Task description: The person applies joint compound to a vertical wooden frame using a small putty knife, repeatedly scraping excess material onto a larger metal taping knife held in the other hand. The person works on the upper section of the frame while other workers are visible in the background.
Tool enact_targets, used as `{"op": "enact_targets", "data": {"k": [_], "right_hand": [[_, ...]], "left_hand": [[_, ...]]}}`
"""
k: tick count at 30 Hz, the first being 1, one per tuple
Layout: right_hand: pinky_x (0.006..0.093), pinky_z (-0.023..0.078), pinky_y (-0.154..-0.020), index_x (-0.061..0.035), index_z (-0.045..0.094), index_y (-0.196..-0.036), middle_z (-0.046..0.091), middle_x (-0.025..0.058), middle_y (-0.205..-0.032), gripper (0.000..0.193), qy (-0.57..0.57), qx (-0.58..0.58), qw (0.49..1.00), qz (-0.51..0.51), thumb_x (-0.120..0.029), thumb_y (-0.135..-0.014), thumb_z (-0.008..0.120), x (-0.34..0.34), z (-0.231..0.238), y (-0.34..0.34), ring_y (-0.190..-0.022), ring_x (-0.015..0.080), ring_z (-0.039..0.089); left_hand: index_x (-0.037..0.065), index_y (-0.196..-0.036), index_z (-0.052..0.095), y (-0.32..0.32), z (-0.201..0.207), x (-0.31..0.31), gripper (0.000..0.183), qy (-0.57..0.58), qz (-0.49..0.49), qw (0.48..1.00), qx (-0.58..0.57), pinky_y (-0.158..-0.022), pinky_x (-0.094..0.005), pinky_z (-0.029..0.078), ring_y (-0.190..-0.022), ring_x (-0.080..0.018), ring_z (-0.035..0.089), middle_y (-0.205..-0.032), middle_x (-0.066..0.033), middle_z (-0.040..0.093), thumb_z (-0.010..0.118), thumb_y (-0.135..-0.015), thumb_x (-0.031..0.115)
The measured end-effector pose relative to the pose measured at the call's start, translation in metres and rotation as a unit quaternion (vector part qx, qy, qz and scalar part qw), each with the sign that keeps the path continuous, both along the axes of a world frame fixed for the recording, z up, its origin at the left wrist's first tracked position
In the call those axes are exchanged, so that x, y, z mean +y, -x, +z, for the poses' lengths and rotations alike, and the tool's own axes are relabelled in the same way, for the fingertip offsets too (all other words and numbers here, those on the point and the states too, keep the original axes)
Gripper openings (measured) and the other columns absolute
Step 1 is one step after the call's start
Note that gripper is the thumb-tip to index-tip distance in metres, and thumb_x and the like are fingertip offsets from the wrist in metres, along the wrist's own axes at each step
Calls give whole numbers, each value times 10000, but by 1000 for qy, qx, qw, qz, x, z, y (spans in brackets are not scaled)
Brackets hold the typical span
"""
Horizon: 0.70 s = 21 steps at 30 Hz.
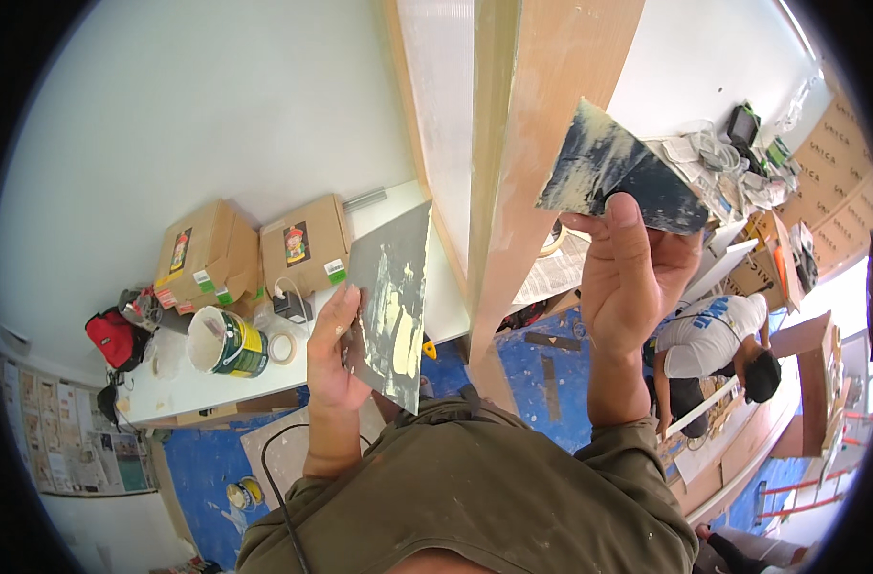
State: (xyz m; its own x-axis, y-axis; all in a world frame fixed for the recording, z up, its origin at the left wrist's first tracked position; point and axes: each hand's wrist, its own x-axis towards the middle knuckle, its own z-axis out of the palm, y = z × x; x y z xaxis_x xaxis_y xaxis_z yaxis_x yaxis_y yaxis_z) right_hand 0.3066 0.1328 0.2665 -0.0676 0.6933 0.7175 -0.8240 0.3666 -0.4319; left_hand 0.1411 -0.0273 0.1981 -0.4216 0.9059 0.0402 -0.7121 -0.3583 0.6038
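Left hand (336, 349) grips a wide trowel (395, 306) smeared with filler; right hand (632, 273) pinches a smaller spatula (613, 172) near the post (532, 143). Both blades look thin, springy, light, best held at their near edges.
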Motion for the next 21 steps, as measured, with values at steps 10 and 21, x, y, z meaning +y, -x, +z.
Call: {"op": "enact_targets", "data": {"k": [10,21], "right_hand": [[463,589,-712,109,608,-837,650,262,-860,158,-395,-111,885,-221,-44,-819,646,-14,-27,-11,-830,423,671],[332,589,-611,48,658,-738,667,160,-772,182,-522,-295,798,-64,-121,-674,646,-15,29,-15,-735,287,694]], "left_hand": [[-65,-1139,526,18,21,25,324,-23,-115,992,55,-721,-258,531,-834,-122,643,-1007,-113,645,477,-977,212],[-77,-1125,563,27,31,25,326,42,-72,976,199,-624,-206,491,-739,-59,604,-923,-70,653,554,-951,199]]}}
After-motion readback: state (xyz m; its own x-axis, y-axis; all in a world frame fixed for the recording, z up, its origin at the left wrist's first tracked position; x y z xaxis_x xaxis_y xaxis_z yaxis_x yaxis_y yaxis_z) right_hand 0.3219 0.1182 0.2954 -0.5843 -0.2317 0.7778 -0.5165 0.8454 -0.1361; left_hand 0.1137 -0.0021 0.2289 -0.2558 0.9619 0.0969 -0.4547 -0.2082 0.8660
